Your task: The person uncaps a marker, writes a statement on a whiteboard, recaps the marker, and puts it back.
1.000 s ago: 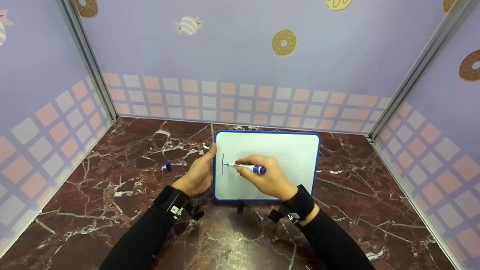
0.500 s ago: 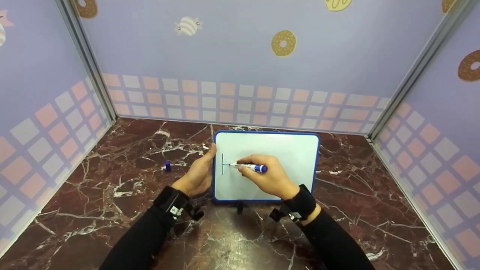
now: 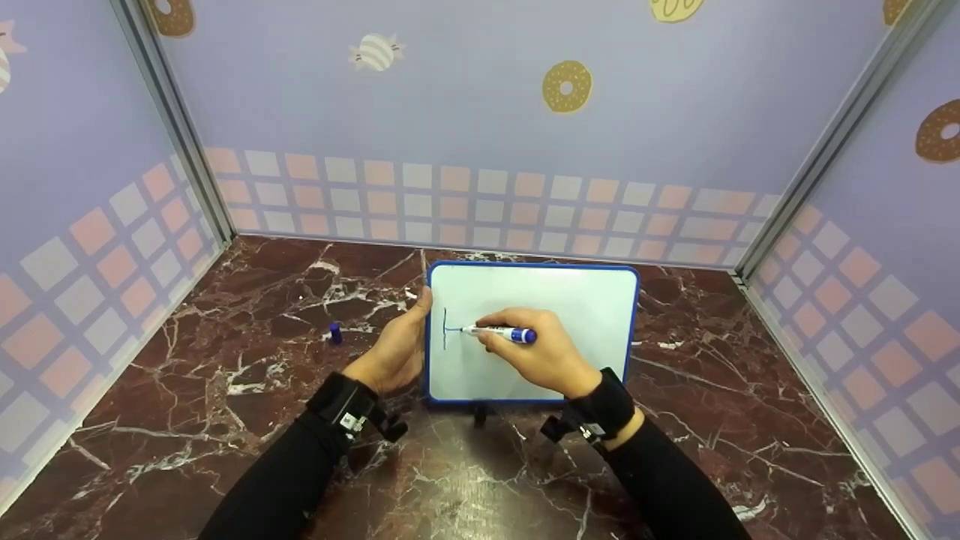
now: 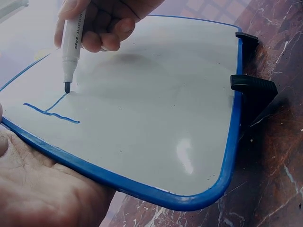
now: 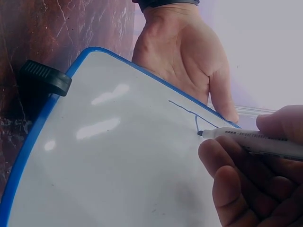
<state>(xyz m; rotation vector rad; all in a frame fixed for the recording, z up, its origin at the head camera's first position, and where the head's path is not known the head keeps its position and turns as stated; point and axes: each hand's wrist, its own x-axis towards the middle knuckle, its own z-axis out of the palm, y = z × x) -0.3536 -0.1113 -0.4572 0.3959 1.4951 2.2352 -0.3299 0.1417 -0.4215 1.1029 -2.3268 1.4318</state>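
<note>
A small whiteboard (image 3: 570,296) with a blue rim leans upright on the table, propped on black feet (image 4: 253,87). My left hand (image 3: 394,349) holds its left edge, the thumb at the rim and the fingers hidden behind. My right hand (image 3: 536,349) pinches a white marker (image 5: 255,139) with a blue end. The marker's dark tip (image 4: 67,88) meets the board at the end of a short blue line. That line (image 5: 197,122) branches off a longer blue stroke (image 4: 49,112) near the left edge.
A blue marker cap (image 3: 335,332) stands on the dark red marbled table (image 3: 247,450), left of the left hand. Lilac panels (image 3: 465,97) with sweets and checks close in the back and both sides.
My right hand has moved slightly right with the marker, and the short blue line across from the long stroke has grown longer. The left hand and the board stay put.
</note>
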